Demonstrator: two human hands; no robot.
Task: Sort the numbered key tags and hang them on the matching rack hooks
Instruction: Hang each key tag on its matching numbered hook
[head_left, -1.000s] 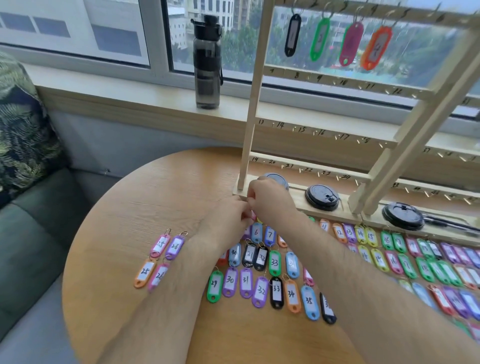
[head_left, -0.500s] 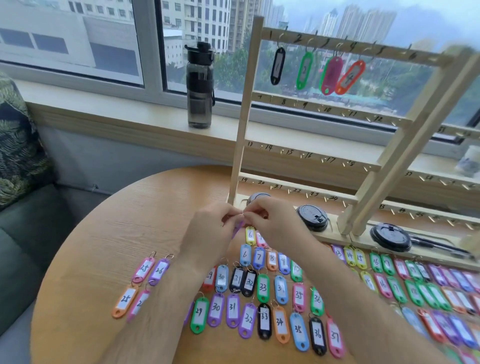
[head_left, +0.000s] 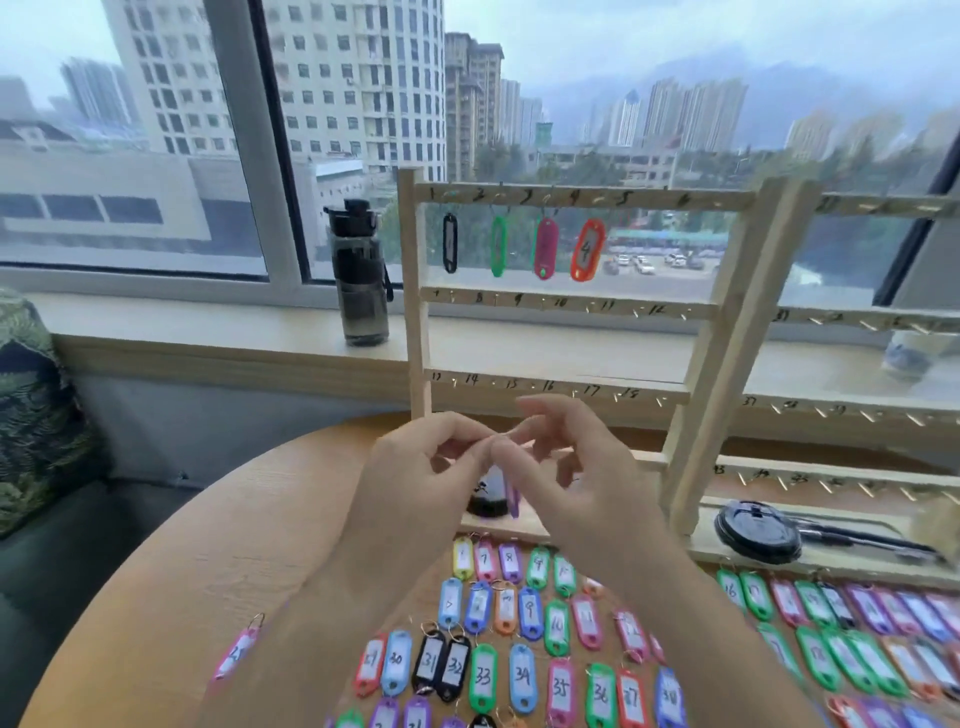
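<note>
Purple key tag (head_left: 514, 500): we pinch its top between left hand (head_left: 415, 483) and right hand (head_left: 566, 467), fingertips meeting, tag dangling above round wooden table (head_left: 182, 571). Wooden rack (head_left: 415, 312) behind: four hung tags (head_left: 587, 249) on top rail. Loose tags (head_left: 483, 675): rows on table, below our forearms.

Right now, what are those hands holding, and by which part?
A purple key tag, pinched at its top end by the left hand and the right hand; its body hangs below.
</note>
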